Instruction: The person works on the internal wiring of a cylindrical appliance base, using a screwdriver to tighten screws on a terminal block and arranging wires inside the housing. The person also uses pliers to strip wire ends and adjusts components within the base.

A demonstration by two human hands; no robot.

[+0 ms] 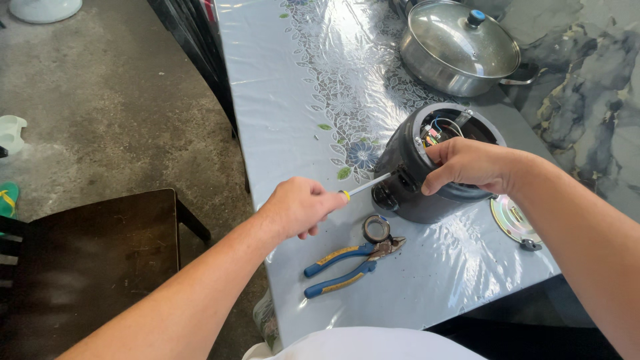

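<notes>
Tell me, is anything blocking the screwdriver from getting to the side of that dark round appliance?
Nothing visible does. The left hand holds the screwdriver, and its shaft runs straight to the side of the dark appliance, which the right hand steadies at the open rim. The pliers and tape roll lie on the table below that line.

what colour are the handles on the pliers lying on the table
Blue with yellow inlays, seen in the head view: the pliers lie on the table near the left hand.
</notes>
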